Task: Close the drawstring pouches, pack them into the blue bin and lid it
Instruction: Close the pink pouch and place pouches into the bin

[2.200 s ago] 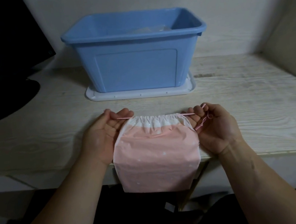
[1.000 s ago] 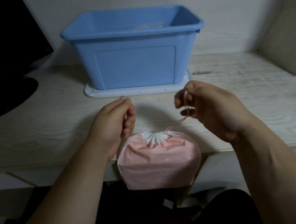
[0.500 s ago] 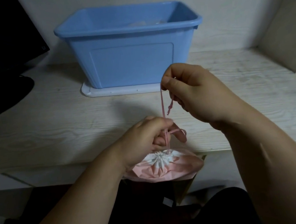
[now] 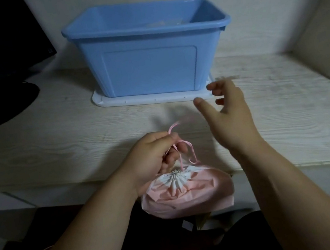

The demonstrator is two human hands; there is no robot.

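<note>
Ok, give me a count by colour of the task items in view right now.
Pink: 1, the pouch, cinched, its drawstring pinched by the left hand
Blue: 1, the bin
White: 1, the lid lying under the bin
Total: 3; whatever is inside the bin is too dim to count.

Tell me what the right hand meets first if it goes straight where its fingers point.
Likely the near right corner of the white lid under the blue bin; depth of the right hand is unclear.

left hand (image 4: 153,153) pinches drawstring (image 4: 180,158) | pouch (image 4: 190,193) cinched | right hand (image 4: 229,112) free
</note>
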